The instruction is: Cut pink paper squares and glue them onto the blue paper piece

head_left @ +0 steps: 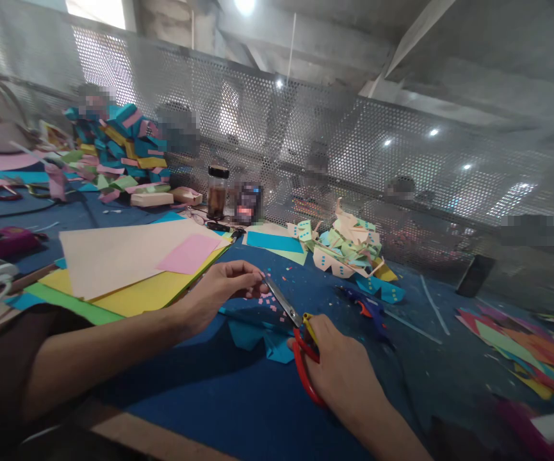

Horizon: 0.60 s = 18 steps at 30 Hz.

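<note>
My right hand (pixel 337 362) grips a pair of scissors (pixel 308 378) with red handles, its blades pointing up and left. Just at the blade tips, my left hand (pixel 228 285) is closed in a pinch; whatever its fingers hold is too small to make out. Tiny pink paper bits (pixel 271 302) are scattered on the blue tabletop (pixel 200 406) beneath the blades. Below both hands lies a folded blue paper piece (pixel 257 339), partly in shadow.
Stacked coloured sheets (pixel 113 259) lie left. Folded paper pieces (pixel 346 246) are heaped beyond my hands. A blue glue gun (pixel 370 314) and glue sticks (pixel 435 306) lie right, near more coloured paper (pixel 521 349). A lidded bottle (pixel 217 192) stands before the perforated screen (pixel 277 147).
</note>
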Each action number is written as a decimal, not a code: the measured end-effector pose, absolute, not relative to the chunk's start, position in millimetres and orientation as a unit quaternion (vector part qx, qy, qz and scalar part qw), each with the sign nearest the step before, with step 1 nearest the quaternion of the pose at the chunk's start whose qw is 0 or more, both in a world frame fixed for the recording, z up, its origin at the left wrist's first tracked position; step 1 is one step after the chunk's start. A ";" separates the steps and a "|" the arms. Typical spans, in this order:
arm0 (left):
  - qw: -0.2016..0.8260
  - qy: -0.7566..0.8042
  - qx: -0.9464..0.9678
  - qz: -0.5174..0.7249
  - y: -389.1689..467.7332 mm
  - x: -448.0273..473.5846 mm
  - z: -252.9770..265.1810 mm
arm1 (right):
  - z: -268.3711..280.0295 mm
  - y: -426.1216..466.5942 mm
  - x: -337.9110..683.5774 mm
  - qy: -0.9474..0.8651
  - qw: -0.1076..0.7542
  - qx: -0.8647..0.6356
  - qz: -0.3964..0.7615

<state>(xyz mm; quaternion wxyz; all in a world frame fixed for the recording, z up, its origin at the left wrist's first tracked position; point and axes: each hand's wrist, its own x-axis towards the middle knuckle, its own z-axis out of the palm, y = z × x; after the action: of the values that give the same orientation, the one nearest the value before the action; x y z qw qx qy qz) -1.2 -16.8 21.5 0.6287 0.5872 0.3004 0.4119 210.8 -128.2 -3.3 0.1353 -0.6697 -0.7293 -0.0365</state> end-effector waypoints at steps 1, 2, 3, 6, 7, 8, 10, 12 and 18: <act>0.628 0.302 0.585 0.415 -16.7 -1.2 21.4 | -3.5 -128.1 210.7 -0.730 0.137 -0.668 -0.035; 0.629 0.302 0.584 0.415 -16.5 -1.1 21.3 | -3.4 -128.0 210.3 -0.730 0.137 -0.668 -0.033; 0.630 0.300 0.584 0.416 -16.3 -0.9 21.3 | -2.9 -127.8 209.8 -0.729 0.136 -0.670 -0.032; 0.631 0.292 0.587 0.415 -15.5 -0.3 20.7 | 0.1 -127.9 207.9 -0.718 0.128 -0.683 -0.032; 0.633 0.291 0.586 0.414 -15.3 -0.2 20.5 | 1.3 -128.1 207.3 -0.715 0.124 -0.687 -0.029; 0.634 0.291 0.586 0.413 -15.3 -0.2 20.1 | 2.5 -128.3 206.8 -0.715 0.119 -0.689 -0.025; 0.638 0.289 0.585 0.410 -15.5 -0.5 19.5 | 3.8 -128.7 206.4 -0.716 0.114 -0.688 -0.016; 0.637 0.287 0.587 0.409 -15.9 -0.9 18.7 | 3.4 -128.6 206.9 -0.719 0.113 -0.685 -0.017; 0.638 0.279 0.591 0.407 -16.4 -1.9 18.4 | -2.7 -126.9 209.1 -0.725 0.134 -0.674 -0.049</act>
<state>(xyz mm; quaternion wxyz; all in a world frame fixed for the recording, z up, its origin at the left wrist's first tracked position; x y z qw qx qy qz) -1.9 -16.4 18.4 0.6381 0.5908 0.2791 0.4072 209.1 -126.9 -2.7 0.1344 -0.6741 -0.7246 -0.0492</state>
